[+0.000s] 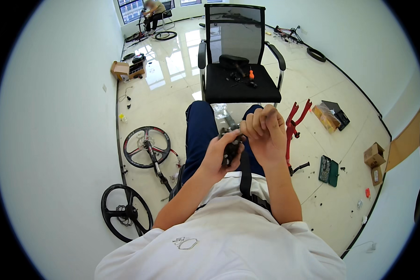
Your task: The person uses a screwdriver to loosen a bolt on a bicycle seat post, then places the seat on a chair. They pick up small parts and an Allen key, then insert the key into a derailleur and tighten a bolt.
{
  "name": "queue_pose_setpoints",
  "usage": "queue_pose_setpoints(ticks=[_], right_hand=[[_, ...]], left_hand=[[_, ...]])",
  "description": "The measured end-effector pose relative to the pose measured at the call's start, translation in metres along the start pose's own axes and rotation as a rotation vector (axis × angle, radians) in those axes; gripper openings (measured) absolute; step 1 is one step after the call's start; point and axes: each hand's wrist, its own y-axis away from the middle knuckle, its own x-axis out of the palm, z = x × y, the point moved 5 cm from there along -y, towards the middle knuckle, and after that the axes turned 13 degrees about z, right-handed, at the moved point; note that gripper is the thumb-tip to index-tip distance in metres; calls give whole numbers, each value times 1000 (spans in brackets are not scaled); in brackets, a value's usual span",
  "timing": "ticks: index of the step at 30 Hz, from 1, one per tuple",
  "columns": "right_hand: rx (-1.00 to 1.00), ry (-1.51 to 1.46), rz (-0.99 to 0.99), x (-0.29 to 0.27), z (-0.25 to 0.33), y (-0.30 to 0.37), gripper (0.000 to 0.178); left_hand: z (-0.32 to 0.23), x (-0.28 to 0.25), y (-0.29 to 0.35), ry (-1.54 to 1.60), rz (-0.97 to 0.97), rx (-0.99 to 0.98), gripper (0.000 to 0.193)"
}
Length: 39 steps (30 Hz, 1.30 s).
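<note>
Above my lap, my left hand (220,156) is wrapped round a compact black mechanical part (230,151) that looks like a bicycle component; its exact kind is unclear. A grey metal piece (229,121) shows just beyond it. My right hand (267,133) is closed beside the part's upper end, with its fingers curled and pinched together. Whatever it grips, if anything, is too small or hidden to name. Ahead of my knees, a black mesh chair (214,88) carries a bicycle saddle (234,60), an orange-handled screwdriver (251,74) and several small dark parts.
At left lie a red-and-black wheel (127,148) with a fork and a black spoked wheel (108,214). A red bicycle frame (289,135) is at my right, near a green tool case (332,172) and cardboard boxes (373,155). Another person (155,13) sits far off by the window.
</note>
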Motion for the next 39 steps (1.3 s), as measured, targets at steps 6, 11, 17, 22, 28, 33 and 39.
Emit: queue_pose_setpoints(ticks=[6, 11, 17, 22, 28, 33, 39], right_hand=[[-2, 215, -437, -8, -11, 9, 41], [25, 156, -513, -3, -7, 10, 44], [59, -21, -483, -13, -13, 13, 44], [89, -67, -469, -2, -12, 12, 43], [74, -53, -479, 2, -15, 4, 44], [-14, 69, -550, 3, -14, 7, 42], [53, 292, -438, 12, -4, -5, 51]], left_hand=[[-17, -14, 9, -452, -333, 516, 22], [-22, -8, 18, -714, -349, 786, 24], [-8, -15, 23, -989, -370, 1011, 35], [-10, -15, 25, -970, -365, 1042, 32], [-16, -22, 6, -468, -330, 578, 20], [5, -23, 2, -201, -246, 388, 25], [2, -15, 1, -301, -279, 394, 23]])
